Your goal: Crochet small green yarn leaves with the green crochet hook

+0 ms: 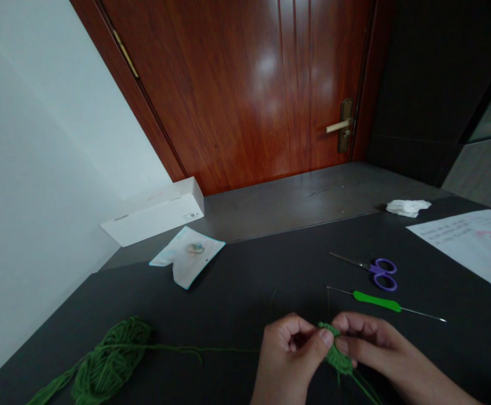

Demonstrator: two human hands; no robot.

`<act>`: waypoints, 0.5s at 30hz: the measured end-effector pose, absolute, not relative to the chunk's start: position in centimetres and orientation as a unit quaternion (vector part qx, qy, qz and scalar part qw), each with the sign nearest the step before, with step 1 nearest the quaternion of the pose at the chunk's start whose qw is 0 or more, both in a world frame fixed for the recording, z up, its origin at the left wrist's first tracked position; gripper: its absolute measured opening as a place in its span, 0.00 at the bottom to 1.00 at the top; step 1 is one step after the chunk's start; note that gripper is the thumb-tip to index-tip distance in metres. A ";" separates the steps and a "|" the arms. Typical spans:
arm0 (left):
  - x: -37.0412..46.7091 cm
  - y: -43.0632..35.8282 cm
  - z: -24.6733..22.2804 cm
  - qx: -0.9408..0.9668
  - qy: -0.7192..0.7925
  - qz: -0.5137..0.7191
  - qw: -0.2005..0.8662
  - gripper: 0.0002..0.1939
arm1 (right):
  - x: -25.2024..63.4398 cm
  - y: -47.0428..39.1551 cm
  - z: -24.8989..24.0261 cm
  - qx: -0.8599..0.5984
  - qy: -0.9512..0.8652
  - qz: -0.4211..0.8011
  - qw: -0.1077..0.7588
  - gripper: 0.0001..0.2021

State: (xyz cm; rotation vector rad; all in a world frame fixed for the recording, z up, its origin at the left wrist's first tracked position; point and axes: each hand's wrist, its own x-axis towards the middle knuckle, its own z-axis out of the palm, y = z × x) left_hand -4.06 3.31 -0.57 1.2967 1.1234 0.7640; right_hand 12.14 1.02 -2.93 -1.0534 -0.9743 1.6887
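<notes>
A small piece of green crochet [339, 360] is held between my two hands over the dark table. My left hand [290, 351] pinches its upper left edge between thumb and fingers. From the other side, my right hand [370, 340] grips it with thumb and fingertips. Loose green strands hang from its lower end. A ball of green yarn [112, 360] lies to the left, and its strand runs across the table toward my left hand. Just beyond my right hand rests a double-ended crochet hook [376, 301] with a green handle. Scissors [380, 273] with purple handles lie behind it.
A white and light-blue packet [192, 253] lies left of centre on the dark table [245, 275]. Behind it stands a long white box [161, 211] by the wall. A crumpled tissue [408, 207] and a printed paper sheet [473, 242] are at the right. A wooden door [237, 84] rises behind.
</notes>
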 end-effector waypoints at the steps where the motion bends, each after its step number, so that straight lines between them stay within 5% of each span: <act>1: -4.1 3.4 -0.6 0.547 0.484 0.322 0.602 0.16 | 12.1 0.9 -2.7 -0.428 -0.383 0.684 0.449 0.12; 15: -4.1 3.6 -1.0 0.530 0.468 0.301 0.640 0.21 | 12.6 1.2 -3.5 -0.417 -0.371 0.680 0.476 0.13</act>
